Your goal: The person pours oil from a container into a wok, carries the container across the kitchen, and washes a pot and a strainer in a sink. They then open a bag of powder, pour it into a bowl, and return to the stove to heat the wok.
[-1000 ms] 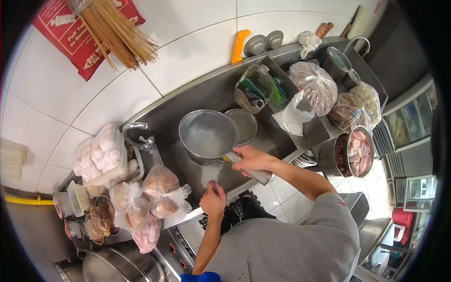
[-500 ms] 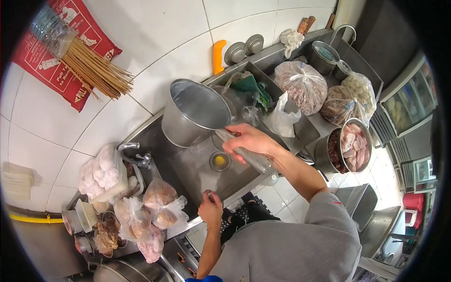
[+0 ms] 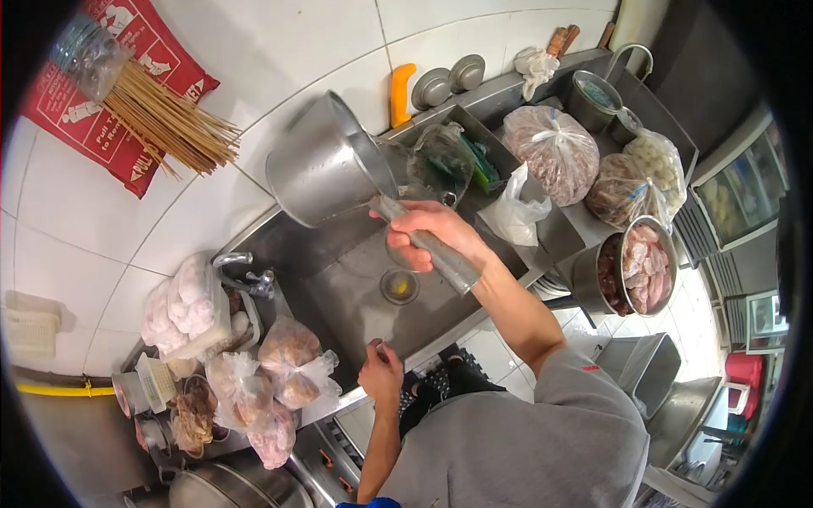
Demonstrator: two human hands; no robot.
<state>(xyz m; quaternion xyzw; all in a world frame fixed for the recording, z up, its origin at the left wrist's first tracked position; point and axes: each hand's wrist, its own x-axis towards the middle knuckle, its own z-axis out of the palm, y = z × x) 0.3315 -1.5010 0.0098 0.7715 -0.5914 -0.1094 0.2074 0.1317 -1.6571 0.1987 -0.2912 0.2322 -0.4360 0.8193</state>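
Note:
My right hand [image 3: 429, 234] is wrapped round the thick handle of a large metal pot [image 3: 318, 169]. The pot hangs tilted above the back of the steel sink [image 3: 356, 296], its mouth turned toward the right. At the sink's front edge, my left hand [image 3: 381, 371] is closed, its fingers curled together; whatever they may hold is too small to name. Between the hands, something yellow lies in the round drain [image 3: 400, 286].
A faucet [image 3: 246, 278] and bagged food [image 3: 292, 364] are on the left. Beyond the sink's right side stand a white bag [image 3: 517, 212], a large tied bag [image 3: 552, 154] and pots of raw meat [image 3: 645, 267]. An orange-handled tool [image 3: 401, 95] leans against the wall.
The pot has moved up and left and tipped further, its mouth now facing more to the right. My right hand has turned with the handle. My left hand has barely shifted.

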